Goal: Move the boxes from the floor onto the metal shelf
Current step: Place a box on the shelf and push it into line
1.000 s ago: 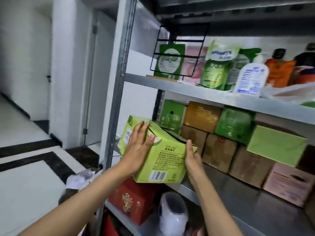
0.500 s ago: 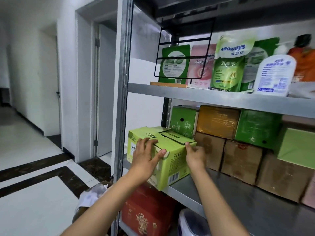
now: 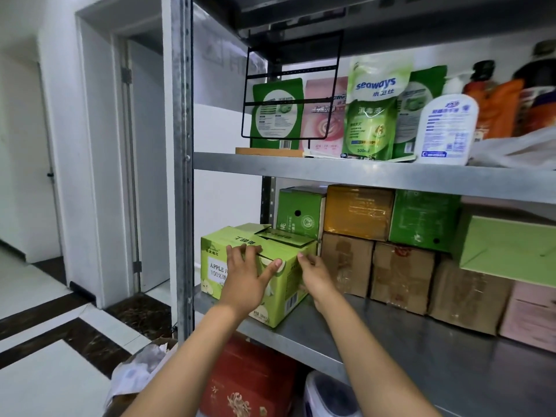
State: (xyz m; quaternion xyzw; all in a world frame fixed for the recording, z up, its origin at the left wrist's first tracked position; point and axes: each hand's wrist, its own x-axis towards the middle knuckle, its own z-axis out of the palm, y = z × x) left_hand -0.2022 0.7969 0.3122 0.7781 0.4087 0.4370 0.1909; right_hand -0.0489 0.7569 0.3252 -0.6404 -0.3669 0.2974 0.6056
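Observation:
A lime-green apple juice box point(image 3: 287, 288) rests on the middle level of the metal shelf point(image 3: 376, 353), at its left end by the upright post. Its top flaps are partly open. My left hand point(image 3: 248, 279) lies flat on the box's front corner, fingers over the top edge. My right hand point(image 3: 314, 276) presses on the box's right side. The box touches the stacked boxes behind it.
Brown, green, orange and pink boxes point(image 3: 403, 275) fill the back of the same level. Pouches and bottles point(image 3: 373, 115) stand on the level above. A red box point(image 3: 249, 383) and a white container point(image 3: 328, 398) sit below. An open carton point(image 3: 141, 368) lies on the floor left.
The box came down from a tilted, lifted position onto the shelf and slid further back towards the stacked boxes. Both hands stayed on it.

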